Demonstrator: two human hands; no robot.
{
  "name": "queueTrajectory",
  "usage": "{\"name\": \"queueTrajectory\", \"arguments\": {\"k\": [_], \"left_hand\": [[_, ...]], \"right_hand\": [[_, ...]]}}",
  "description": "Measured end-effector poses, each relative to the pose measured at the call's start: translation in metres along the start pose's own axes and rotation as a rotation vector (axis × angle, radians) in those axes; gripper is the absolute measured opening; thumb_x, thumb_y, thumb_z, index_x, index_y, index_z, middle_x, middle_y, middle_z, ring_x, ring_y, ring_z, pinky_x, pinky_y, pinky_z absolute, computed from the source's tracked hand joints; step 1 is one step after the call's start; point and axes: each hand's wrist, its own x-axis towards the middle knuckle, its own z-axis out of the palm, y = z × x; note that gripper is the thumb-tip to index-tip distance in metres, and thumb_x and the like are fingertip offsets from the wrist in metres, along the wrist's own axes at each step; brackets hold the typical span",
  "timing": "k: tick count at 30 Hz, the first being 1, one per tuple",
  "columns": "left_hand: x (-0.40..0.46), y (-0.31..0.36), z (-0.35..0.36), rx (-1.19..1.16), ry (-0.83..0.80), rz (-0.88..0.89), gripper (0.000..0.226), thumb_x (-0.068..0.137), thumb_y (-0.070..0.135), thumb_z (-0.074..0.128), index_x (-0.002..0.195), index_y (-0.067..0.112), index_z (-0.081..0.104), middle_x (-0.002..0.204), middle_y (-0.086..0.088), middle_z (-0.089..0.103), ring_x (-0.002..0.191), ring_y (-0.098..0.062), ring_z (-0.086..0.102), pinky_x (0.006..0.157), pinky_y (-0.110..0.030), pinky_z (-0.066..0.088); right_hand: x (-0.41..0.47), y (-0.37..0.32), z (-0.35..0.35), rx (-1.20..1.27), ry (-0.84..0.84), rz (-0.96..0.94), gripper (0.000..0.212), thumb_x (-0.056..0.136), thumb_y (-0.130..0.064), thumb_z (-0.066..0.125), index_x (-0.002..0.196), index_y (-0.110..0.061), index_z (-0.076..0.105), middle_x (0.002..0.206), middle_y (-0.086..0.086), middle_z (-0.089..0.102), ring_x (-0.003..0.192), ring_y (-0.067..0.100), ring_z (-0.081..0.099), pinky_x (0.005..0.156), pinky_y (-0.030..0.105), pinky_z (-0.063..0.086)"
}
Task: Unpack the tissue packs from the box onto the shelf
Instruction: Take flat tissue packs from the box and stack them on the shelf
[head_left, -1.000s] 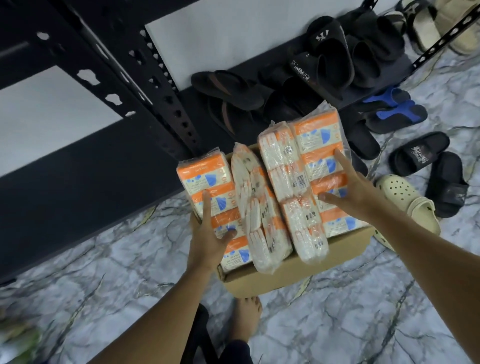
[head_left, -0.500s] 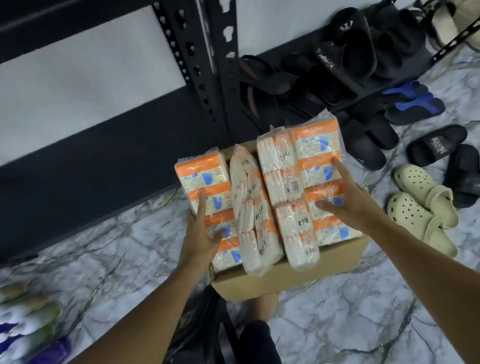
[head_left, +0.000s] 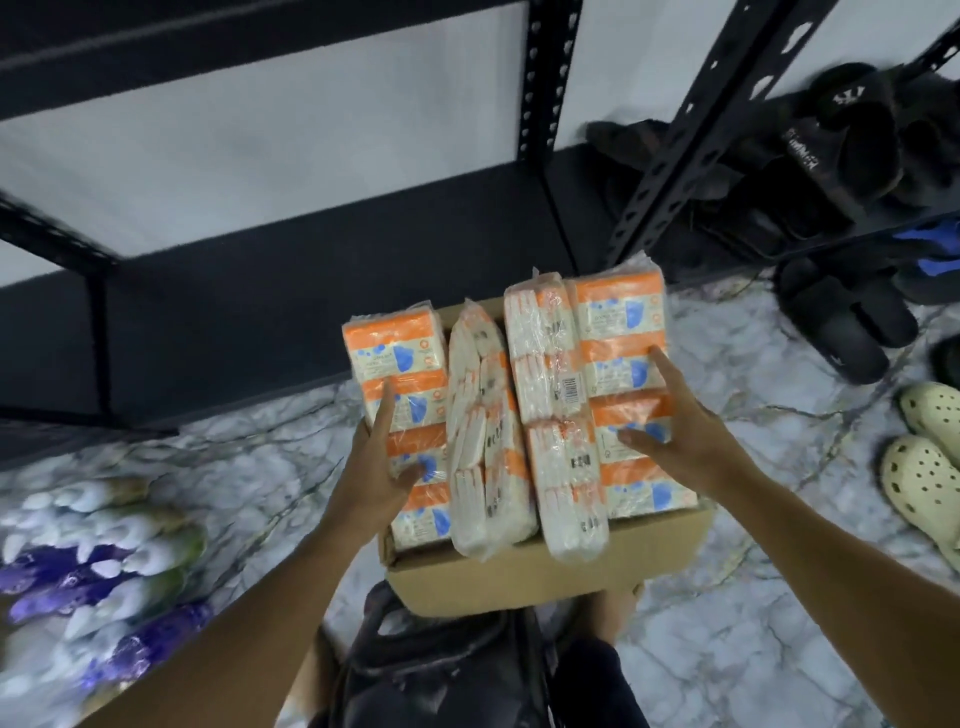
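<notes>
Swung over toward the empty shelf bay, left hand and right hand pressing straight fingers against the tissue packs sticking out of the cardboard box, so none were unpacked yet.

Soft, even indoor light is falling from above, leaving the white shelf boards bright and the black shelf frame nearly featureless. Motion blur is smearing the whole view, worst at the lower left, where the purple and green packages are dissolving into streaks; the clear wrap on the tissue packs is catching small glints. Wide-angle distortion is bending the uprights outward toward the edges.
</notes>
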Motion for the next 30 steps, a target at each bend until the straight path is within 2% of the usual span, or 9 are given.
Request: {"name": "queueTrajectory", "arguments": {"k": [5, 9, 11, 15, 19, 22, 25, 27, 30], "left_hand": [[-0.013, -0.042, -0.054, -0.014, 0.035, -0.020, 0.106, 0.082, 0.033, 0.073, 0.152, 0.047, -0.006, 0.155, -0.001, 0.026, 0.131, -0.003, 0.033, 0.101, -0.033, 0.045], [-0.024, -0.071, -0.092, -0.075, 0.034, -0.054, 0.106, 0.074, 0.047, 0.069, 0.150, 0.052, -0.006, 0.159, 0.001, 0.023, 0.139, -0.014, 0.037, 0.108, -0.042, 0.043], [-0.027, -0.082, -0.108, -0.063, 0.055, -0.068, 0.106, 0.074, 0.048, 0.069, 0.149, 0.054, -0.006, 0.159, 0.002, 0.025, 0.139, -0.016, 0.039, 0.107, -0.042, 0.043], [-0.027, -0.101, -0.130, -0.056, 0.097, -0.071, 0.105, 0.086, 0.018, 0.072, 0.148, 0.054, -0.005, 0.156, 0.012, 0.027, 0.133, -0.010, 0.045, 0.099, -0.033, 0.049], [-0.026, -0.110, -0.137, -0.027, 0.103, -0.067, 0.107, 0.088, 0.014, 0.070, 0.145, 0.060, -0.007, 0.155, 0.004, 0.033, 0.131, -0.016, 0.050, 0.094, -0.035, 0.054], [-0.028, -0.107, -0.135, 0.022, 0.105, -0.115, 0.107, 0.088, 0.020, 0.070, 0.144, 0.060, -0.012, 0.156, -0.006, 0.028, 0.135, -0.021, 0.044, 0.104, -0.041, 0.046], [-0.032, -0.105, -0.133, 0.035, 0.085, -0.138, 0.105, 0.089, 0.019, 0.069, 0.147, 0.054, -0.012, 0.157, -0.007, 0.018, 0.134, -0.021, 0.043, 0.101, -0.033, 0.043], [-0.033, -0.104, -0.133, 0.035, 0.126, -0.147, 0.102, 0.090, 0.016, 0.067, 0.149, 0.053, -0.007, 0.156, -0.008, 0.021, 0.131, -0.022, 0.047, 0.097, -0.032, 0.046], [-0.033, -0.094, -0.136, -0.084, 0.269, -0.171, 0.078, 0.092, 0.019, 0.063, 0.147, 0.049, 0.017, 0.148, -0.001, 0.042, 0.128, -0.018, 0.051, 0.100, -0.046, 0.049]], "right_hand": [[0.014, -0.052, 0.045, -0.032, -0.050, -0.056, 0.102, 0.085, -0.043, 0.073, 0.155, -0.045, -0.001, 0.151, -0.002, 0.046, 0.134, 0.024, 0.049, 0.094, 0.032, 0.042], [0.024, -0.086, 0.076, -0.046, -0.104, -0.076, 0.102, 0.085, -0.043, 0.073, 0.155, -0.046, -0.003, 0.129, -0.006, 0.060, 0.125, 0.027, 0.055, 0.087, 0.030, 0.041], [0.027, -0.101, 0.089, -0.063, -0.117, -0.094, 0.104, 0.085, -0.045, 0.073, 0.154, -0.048, -0.005, 0.137, -0.007, 0.056, 0.126, 0.027, 0.055, 0.088, 0.033, 0.045], [0.033, -0.124, 0.110, -0.097, -0.097, -0.104, 0.104, 0.084, -0.043, 0.075, 0.151, -0.053, -0.005, 0.151, 0.002, 0.046, 0.130, 0.029, 0.052, 0.099, 0.044, 0.047], [0.034, -0.133, 0.117, -0.095, -0.096, -0.103, 0.104, 0.086, -0.037, 0.075, 0.155, -0.045, -0.003, 0.151, -0.002, 0.045, 0.135, 0.026, 0.046, 0.100, 0.039, 0.041], [0.031, -0.134, 0.117, -0.104, -0.100, -0.080, 0.107, 0.084, -0.040, 0.076, 0.151, -0.052, -0.006, 0.151, 0.001, 0.045, 0.133, 0.027, 0.049, 0.101, 0.046, 0.047], [0.024, -0.137, 0.117, -0.089, -0.095, -0.040, 0.109, 0.081, -0.040, 0.077, 0.148, -0.058, -0.007, 0.147, 0.004, 0.048, 0.132, 0.028, 0.048, 0.100, 0.053, 0.048], [0.021, -0.142, 0.118, -0.090, -0.065, -0.037, 0.104, 0.083, -0.038, 0.076, 0.151, -0.054, -0.001, 0.148, 0.005, 0.045, 0.135, 0.028, 0.045, 0.100, 0.056, 0.047], [0.023, -0.155, 0.119, -0.021, 0.055, -0.037, 0.087, 0.085, -0.040, 0.072, 0.151, -0.046, 0.015, 0.149, 0.001, 0.040, 0.136, 0.025, 0.044, 0.097, 0.056, 0.050]]}}
